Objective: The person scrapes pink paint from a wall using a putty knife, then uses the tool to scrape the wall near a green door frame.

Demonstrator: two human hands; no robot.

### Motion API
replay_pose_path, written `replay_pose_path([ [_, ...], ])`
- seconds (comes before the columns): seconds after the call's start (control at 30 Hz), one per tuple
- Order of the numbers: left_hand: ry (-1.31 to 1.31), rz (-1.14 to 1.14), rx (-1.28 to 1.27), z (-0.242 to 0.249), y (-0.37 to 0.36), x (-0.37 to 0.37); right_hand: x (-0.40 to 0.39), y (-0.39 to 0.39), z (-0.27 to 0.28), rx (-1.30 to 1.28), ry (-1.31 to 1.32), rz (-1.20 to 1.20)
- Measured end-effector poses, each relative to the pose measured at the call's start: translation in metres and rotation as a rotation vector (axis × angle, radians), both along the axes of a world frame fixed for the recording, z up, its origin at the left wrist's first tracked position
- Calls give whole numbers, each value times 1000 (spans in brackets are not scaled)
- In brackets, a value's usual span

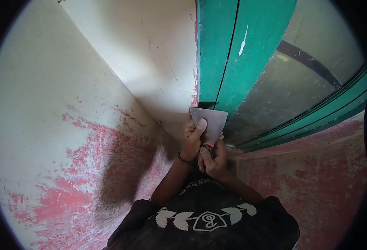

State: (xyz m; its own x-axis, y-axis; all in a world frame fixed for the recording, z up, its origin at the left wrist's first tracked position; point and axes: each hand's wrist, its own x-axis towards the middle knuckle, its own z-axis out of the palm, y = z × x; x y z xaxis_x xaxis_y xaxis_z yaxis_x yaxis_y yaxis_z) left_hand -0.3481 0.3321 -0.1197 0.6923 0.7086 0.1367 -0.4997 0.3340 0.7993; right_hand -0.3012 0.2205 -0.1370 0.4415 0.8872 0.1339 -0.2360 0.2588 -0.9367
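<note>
A wide putty knife [216, 120] is held up in front of my chest, its broad edge pointing away from me. My left hand [193, 139], with a dark beaded bracelet at the wrist, pinches the blade, thumb flat on its face and fingers behind. My right hand [213, 160] is closed around the dark handle, which has an orange-red band near the blade. Part of the handle is hidden by the fingers. The blade overlaps the lower end of the green wooden frame [242, 68] in this view.
On the left a whitish wall [37, 96] shows scraped red patches lower down. A pale wall strip [158, 54] meets the green frame. To the right are a glass pane [300, 79] and a green sill [308, 125], above a reddish worn wall [300, 179].
</note>
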Motion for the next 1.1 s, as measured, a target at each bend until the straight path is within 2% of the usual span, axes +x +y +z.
replay_pose_path([
  [0.07, -17, -49, -4, -4, 5, -3, -5, 1, 4, 11, 70, 16],
  [0.17, 17, 17, 3, -12, 4, -1, -5, 3, -11, 21, 93, 31],
  [0.27, 60, 81, 172, -13, 9, 0, -4, 4, -5, 26, 137, 33],
  [0.37, 7, 173, 61, 5, 17, 6, 3, 18, 22, 74, 25, 59],
  [0.4, -59, 122, 27, 37, 12, 4, -2, 14, 25, 65, 41, 54],
  [0.47, -23, 91, 2, 35, 11, 0, -7, 17, 31, 73, 55, 50],
  [0.57, 29, 52, 81, -1, 8, -2, -11, 6, -1, -31, 94, 17],
  [0.77, 0, 13, -33, 9, 6, -5, -25, 4, 18, -10, 230, -3],
  [0.87, 13, 45, 79, 3, 11, -4, -19, 7, 8, 31, 194, 5],
  [0.97, -7, 27, -14, 5, 8, -1, -16, 6, 5, 29, 124, 11],
  [1.07, 4, 71, 148, -11, 13, 0, -16, 7, -3, 39, 141, 2],
  [1.1, -14, 50, 117, -8, 13, -1, -17, 6, 1, 31, 156, 4],
])
